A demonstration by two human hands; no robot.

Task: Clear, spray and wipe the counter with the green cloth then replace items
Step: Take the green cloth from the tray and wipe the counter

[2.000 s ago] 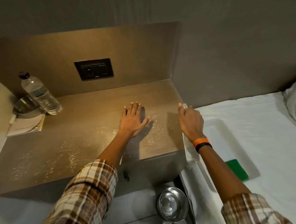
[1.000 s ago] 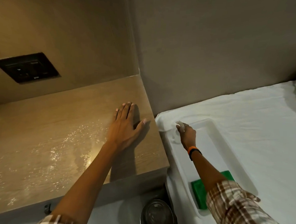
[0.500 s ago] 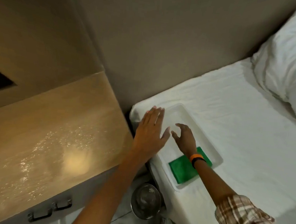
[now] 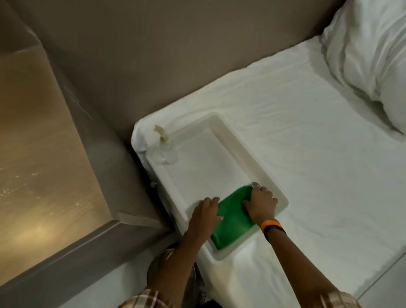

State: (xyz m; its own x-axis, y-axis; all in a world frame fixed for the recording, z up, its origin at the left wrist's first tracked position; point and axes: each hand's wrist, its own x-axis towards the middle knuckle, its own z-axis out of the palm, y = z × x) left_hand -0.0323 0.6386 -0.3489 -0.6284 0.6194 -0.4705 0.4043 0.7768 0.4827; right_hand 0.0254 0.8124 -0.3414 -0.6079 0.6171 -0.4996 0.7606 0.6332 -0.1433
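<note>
Green cloth [image 4: 233,218] lies between both hands' grip, in tray [image 4: 225,129].

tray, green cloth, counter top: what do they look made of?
Tray: likely moulded plastic, white, smooth with a slight sheen, rounded rim and corners.
Green cloth: soft fabric, matte, possibly microfibre; folded flat with rounded edges. Weave too small to tell.
Counter top: looks like wood-grain laminate or veneer, tan with faint streaks; glinting droplets sit on its surface, so it seems sealed.

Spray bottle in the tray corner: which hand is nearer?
Left, narrowly. The left hand sits at the green cloth's near-left edge, on the spray bottle's side of the tray. The right hand presses the cloth's far-right end, further across.
</note>
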